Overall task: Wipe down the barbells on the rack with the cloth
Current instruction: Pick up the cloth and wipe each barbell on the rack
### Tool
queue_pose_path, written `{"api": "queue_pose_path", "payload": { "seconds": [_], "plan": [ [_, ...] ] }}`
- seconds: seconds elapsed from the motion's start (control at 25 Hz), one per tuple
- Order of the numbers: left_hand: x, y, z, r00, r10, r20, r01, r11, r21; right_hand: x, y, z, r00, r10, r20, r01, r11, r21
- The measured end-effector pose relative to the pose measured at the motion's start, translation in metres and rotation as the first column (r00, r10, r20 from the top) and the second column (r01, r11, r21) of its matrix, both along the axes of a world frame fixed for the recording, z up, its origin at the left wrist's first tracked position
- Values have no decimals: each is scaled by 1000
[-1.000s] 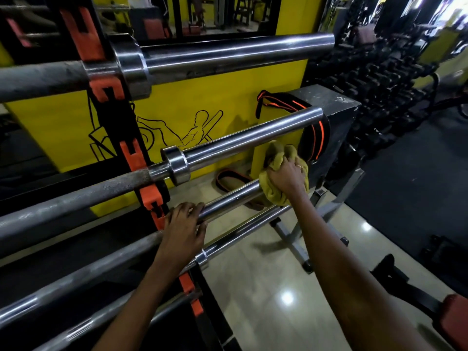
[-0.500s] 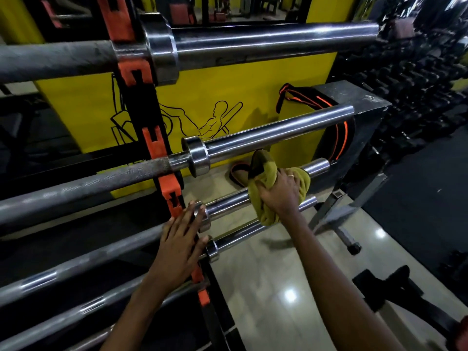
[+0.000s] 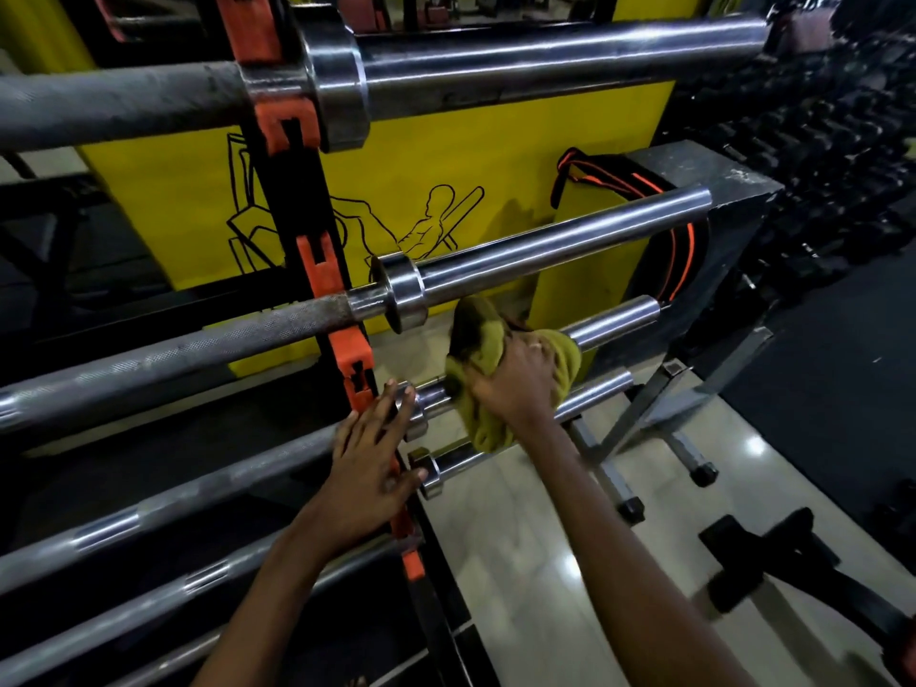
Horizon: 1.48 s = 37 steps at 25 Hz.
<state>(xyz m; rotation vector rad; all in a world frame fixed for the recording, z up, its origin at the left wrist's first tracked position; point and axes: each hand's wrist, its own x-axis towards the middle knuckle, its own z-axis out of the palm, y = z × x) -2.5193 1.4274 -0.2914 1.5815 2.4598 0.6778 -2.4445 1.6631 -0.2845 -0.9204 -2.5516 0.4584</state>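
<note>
The left hand (image 3: 369, 468) has let go and flattened, fingers straight, against the rack (image 3: 353, 354) just inside the grip. The cloth (image 3: 483, 339) has slid inward along the barbell (image 3: 614, 319) toward its collar, the right hand (image 3: 515, 384) clenched round it. Another push could jam those fingertips. Beyond, the yellow wall (image 3: 446, 156) bears a drawing but no readable words.

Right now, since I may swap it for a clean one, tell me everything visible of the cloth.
The cloth is olive-yellow, towel-like, bunched into folds with darker shaded creases. The right hand grips it around a barbell's chrome sleeve, near the collar; one end sticks up, another hangs below.
</note>
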Motion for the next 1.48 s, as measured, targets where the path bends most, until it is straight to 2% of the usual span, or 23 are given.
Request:
{"api": "queue_pose_path", "payload": {
  "seconds": [0.12, 0.2, 0.28, 0.32, 0.36, 0.4, 0.44, 0.48, 0.56, 0.6, 0.68, 0.76, 0.84, 0.92, 0.96, 1.04, 1.12, 1.2, 1.28, 1.36, 1.44, 1.48],
  "plan": [
    [-4, -8, 4, 999, 15, 32, -17, 998, 63, 3, -15, -9, 978, 133, -163, -117, 987, 108],
    [-9, -20, -1, 997, 69, -34, -66, 994, 85, 13, 4, -12, 957, 209, -203, -173, 968, 182],
    [-12, -29, -6, 991, 108, -75, -103, 993, 63, 18, 18, -26, 943, 130, -306, -63, 973, 221],
    [-11, -30, -8, 989, 117, -89, -112, 992, 58, 17, 12, -32, 917, 40, -398, 38, 982, 186],
    [-9, -30, -9, 987, 124, -103, -118, 991, 62, 11, -1, -40, 861, -88, -501, 136, 989, 59],
    [-6, -29, -10, 985, 130, -111, -123, 990, 70, 2, -19, -45, 773, -249, -583, 197, 968, -153],
    [-4, -28, -10, 984, 138, -113, -129, 988, 80, -8, -37, -43, 672, -429, -603, 214, 893, -396],
    [-2, -26, -10, 983, 145, -114, -135, 987, 92, -15, -51, -35, 599, -579, -553, 197, 776, -599],
    [-2, -24, -10, 982, 156, -107, -144, 983, 118, -25, -60, -26, 525, -748, -406, 130, 542, -830],
    [-2, -24, -10, 983, 160, -93, -148, 981, 129, -28, -58, -25, 487, -793, -367, 77, 457, -886],
    [-4, -23, -11, 985, 165, -53, -155, 976, 150, -29, -50, -29, 429, -829, -359, -183, 309, -933],
    [-5, -21, -12, 983, 177, -45, -168, 972, 163, -22, -65, -22, 456, -805, -380, -466, 147, -872],
    [-4, -18, -12, 977, 200, -72, -185, 967, 177, -19, -88, -20, 538, -769, -346, -529, 11, -849],
    [-2, -17, -13, 971, 223, -83, -206, 962, 181, -19, -103, -23, 620, -715, -322, -475, -15, -880],
    [-2, -16, -13, 969, 233, -84, -215, 960, 182, -18, -105, -22, 631, -707, -318, -455, -5, -891],
    [1, -17, -13, 966, 240, -93, -221, 958, 182, -12, -97, -25, 645, -672, -364, -406, 103, -908],
    [1, -19, -12, 966, 232, -113, -211, 962, 174, 0, -91, -24, 706, -606, -367, -235, 288, -928],
    [1, -20, -12, 964, 226, -139, -203, 966, 159, 14, -89, -24, 796, -516, -315, -8, 513, -858],
    [2, -20, -12, 960, 233, -155, -211, 967, 146, 19, -87, -28, 835, -472, -283, 216, 755, -620],
    [4, -20, -12, 959, 240, -148, -218, 965, 148, 19, -85, -32, 853, -352, -385, 267, 929, -258],
    [4, -21, -13, 963, 229, -145, -206, 966, 155, 16, -83, -38, 860, -182, -476, 224, 974, 32],
    [4, -22, -13, 964, 221, -150, -198, 968, 155, 15, -81, -38, 872, -93, -481, 158, 983, 96]
  ]
}}
